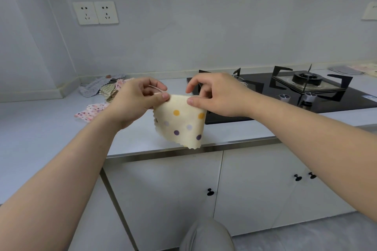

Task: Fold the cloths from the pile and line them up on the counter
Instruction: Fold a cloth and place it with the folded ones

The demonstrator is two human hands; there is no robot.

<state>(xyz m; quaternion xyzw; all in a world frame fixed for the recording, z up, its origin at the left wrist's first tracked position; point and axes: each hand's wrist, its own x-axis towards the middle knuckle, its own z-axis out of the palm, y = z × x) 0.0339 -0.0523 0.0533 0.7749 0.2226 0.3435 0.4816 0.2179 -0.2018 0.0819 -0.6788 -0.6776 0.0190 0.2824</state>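
Note:
A cream cloth with yellow and purple dots (180,123) hangs in the air over the counter's front edge. My left hand (134,100) pinches its upper left corner and my right hand (218,94) pinches its upper right corner. The cloth looks doubled over, with a wavy cut edge at the bottom. A pile of patterned cloths (108,87) lies at the back left of the white counter (40,132), with a pink spotted cloth (90,111) spread in front of it.
A black gas hob (285,91) with a burner and two knobs fills the counter's right half. Folded cloths (350,69) lie at the far right behind it. Two wall sockets (95,12) sit above the pile. White cabinet doors with black knobs are below.

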